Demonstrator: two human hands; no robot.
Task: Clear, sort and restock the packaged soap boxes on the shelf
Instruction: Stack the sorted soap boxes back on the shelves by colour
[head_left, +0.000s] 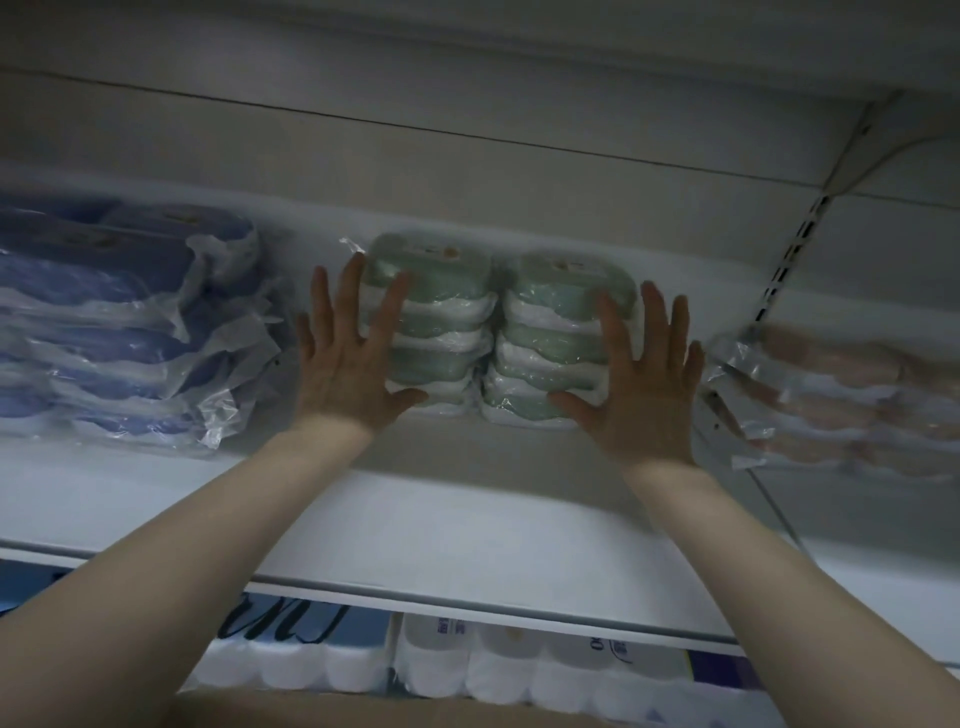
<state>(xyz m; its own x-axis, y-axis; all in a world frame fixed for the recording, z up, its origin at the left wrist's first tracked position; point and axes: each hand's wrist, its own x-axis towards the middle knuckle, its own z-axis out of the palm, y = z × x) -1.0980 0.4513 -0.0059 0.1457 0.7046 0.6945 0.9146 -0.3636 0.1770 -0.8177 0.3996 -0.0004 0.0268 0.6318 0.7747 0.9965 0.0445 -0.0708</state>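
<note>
Two stacks of green soap boxes (493, 332) in clear wrap stand side by side at the middle of the white shelf (441, 514). My left hand (348, 358) lies flat with spread fingers against the left stack's front. My right hand (639, 374) lies the same way against the right stack. Neither hand curls round a box. A pile of blue soap boxes (119, 322) in loose plastic sits to the left. Pink soap boxes (841, 395) in plastic sit to the right, blurred.
A slotted metal upright (795, 249) runs up the back wall at the right. Below the shelf's front edge are packs of white paper rolls (493, 670). A brown cardboard box (363, 712) shows at the bottom edge.
</note>
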